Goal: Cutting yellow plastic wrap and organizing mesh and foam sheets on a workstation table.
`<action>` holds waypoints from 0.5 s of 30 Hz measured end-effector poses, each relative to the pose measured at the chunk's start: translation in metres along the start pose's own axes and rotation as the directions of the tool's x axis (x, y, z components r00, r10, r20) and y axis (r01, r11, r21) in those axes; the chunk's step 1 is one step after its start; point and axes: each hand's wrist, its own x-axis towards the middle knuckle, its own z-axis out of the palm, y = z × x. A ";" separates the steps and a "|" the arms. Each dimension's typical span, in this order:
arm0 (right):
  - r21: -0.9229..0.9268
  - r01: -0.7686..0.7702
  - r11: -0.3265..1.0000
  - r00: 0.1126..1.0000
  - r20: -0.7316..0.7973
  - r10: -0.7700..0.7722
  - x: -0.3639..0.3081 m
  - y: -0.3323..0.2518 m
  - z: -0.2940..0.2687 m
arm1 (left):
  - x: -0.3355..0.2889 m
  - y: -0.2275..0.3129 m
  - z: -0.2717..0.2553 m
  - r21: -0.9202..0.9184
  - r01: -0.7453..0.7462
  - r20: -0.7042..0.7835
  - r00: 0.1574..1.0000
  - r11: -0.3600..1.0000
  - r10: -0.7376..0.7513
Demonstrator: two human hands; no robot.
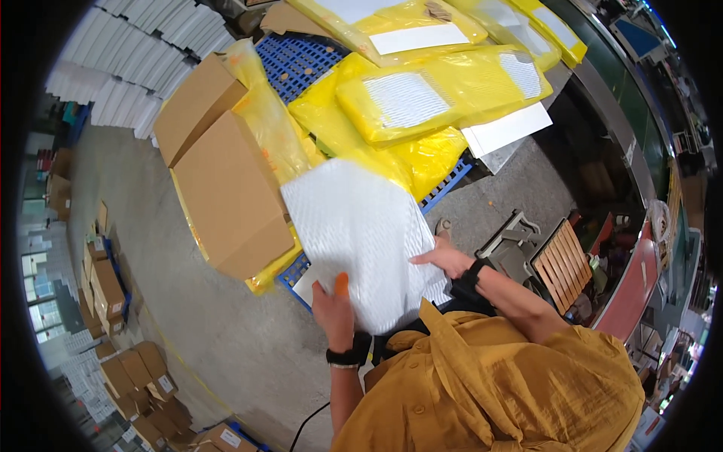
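Note:
A thick stack of white sheets (354, 233) with a ridged, finely layered side is held up in front of my body. My left hand (334, 310) is closed on its lower left edge, the thumb in an orange finger cover lying over the top face. On the opposite edge, my right hand (444, 258) grips the stack with the thumb on top; its other fingers are partly hidden. Both wrists wear black bands. Just beyond the stack lies a yellow plastic bag (433, 162), below another yellow bag (471, 94) with white stacks showing through it.
Blue plastic pallets (297, 64) lie beneath the yellow bags. Flattened brown cardboard (230, 196) rests at the left on more yellow plastic. To the right stand a wooden slatted seat (561, 265) and a green-topped conveyor or bench (614, 83). Brown cartons (135, 369) are stacked at the lower left.

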 end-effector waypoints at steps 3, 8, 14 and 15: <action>-0.097 0.014 0.995 0.998 0.063 -0.008 -0.023 -0.011 0.007 | -0.034 0.019 -0.010 -0.133 0.040 -0.008 0.999 0.990 -0.041; -0.155 0.043 0.987 0.984 0.179 -0.015 -0.034 -0.020 -0.013 | -0.098 0.037 0.010 -0.229 -0.043 -0.156 0.988 0.973 0.007; -0.243 0.196 0.950 0.924 0.371 -0.095 -0.079 -0.041 -0.059 | -0.187 0.032 0.056 -0.089 -0.132 -0.319 0.943 0.987 0.098; -0.290 0.250 0.924 0.916 0.381 -0.129 -0.091 -0.051 -0.068 | -0.195 0.030 0.064 -0.086 -0.140 -0.321 0.941 0.986 0.106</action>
